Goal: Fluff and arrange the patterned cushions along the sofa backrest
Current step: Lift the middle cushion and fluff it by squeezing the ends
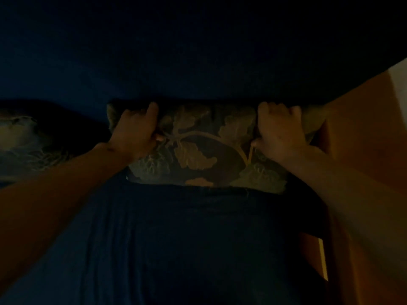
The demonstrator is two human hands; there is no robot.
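Both hands [207, 133] gripping leaf-patterned cushion [198, 148], second cushion [19, 137] left, wooden frame [363, 133] right

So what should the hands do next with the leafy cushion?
Probably give it a small shake and plump: the left hand and right hand already pinch the top of the leaf-patterned cushion, which stands against the dark backrest and looks squashed.

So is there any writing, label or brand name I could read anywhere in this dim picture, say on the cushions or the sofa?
None: no word, number, label or sign can be read anywhere.
Leaf-patterned cushion, held by the left hand and right hand: only a leaf and stem print, no text.
Second cushion at the left: too dark and blurred to tell.
Dark blue sofa: plain fabric, no tag visible.
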